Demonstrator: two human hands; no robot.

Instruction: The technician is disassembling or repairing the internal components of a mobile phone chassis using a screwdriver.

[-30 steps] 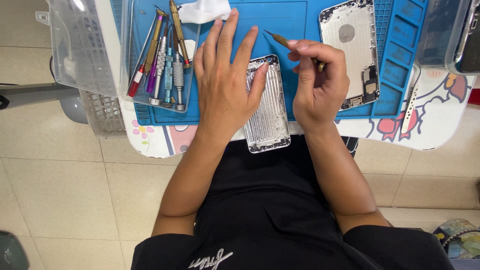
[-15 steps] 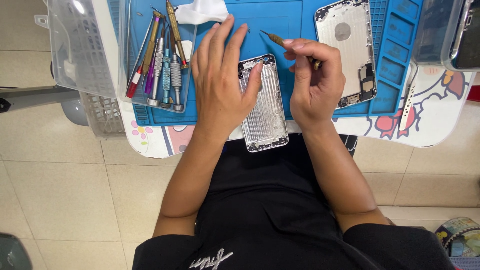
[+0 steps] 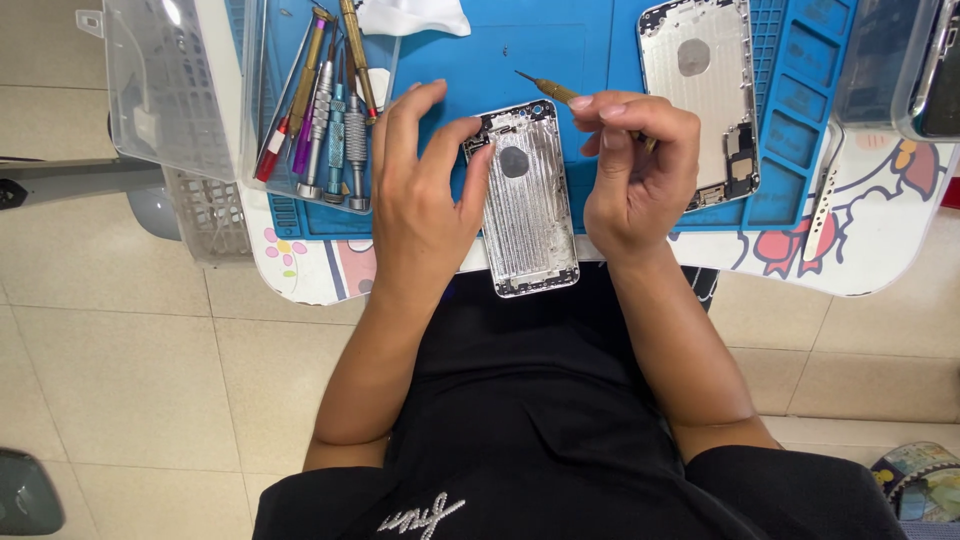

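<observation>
Here, a silver phone rear housing (image 3: 527,205) lies inner face up at frame centre, its long axis running near vertically, camera end toward the top, lower end overhanging the edge of the blue work mat (image 3: 560,45). The left hand (image 3: 420,200) rests on its left edge, fingers spread and lightly curled against it. The right hand (image 3: 635,170), just beside its upper right, has fingers closed on one brass-handled screwdriver (image 3: 560,92), tip pointing upper left. A second housing (image 3: 700,95) lies upper right. About six precision screwdrivers (image 3: 325,120) lie in a clear tray (image 3: 160,90) at upper left; a white cloth (image 3: 410,15) sits at top. One pale pry tool (image 3: 822,205) lies right.
</observation>
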